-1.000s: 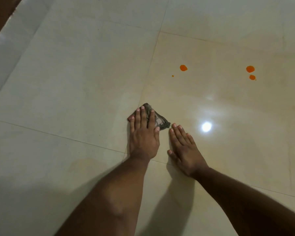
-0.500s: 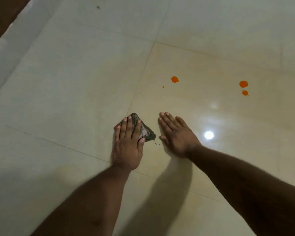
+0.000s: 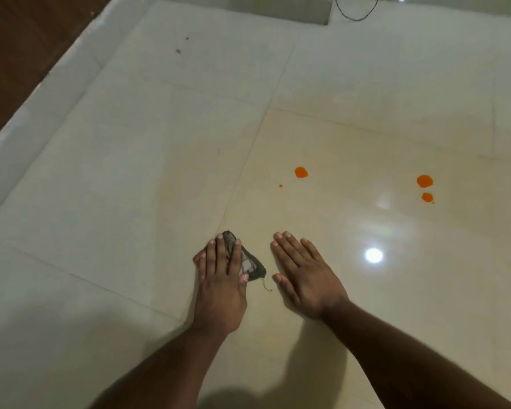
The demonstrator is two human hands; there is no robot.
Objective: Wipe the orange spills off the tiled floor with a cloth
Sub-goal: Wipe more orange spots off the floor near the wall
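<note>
Orange spills (image 3: 301, 172) are lying ahead on the tiled floor (image 3: 130, 172), untouched. Left hand (image 3: 220, 286) is pressing the cloth (image 3: 250, 262) flat with straight fingers; right hand (image 3: 304, 273) is resting open alongside. Best sliding forward under steady pressure, covering each drop fully.

Crumpled grey cloth (image 3: 250, 262) near orange spills (image 3: 301, 172)

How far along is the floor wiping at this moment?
Nothing shows as wiped yet. In hand: the left hand presses the cloth flat on the floor; the right hand rests beside it. Left: one orange spot with a tiny speck, and a pair of spots farther right, all beyond the cloth.
</note>
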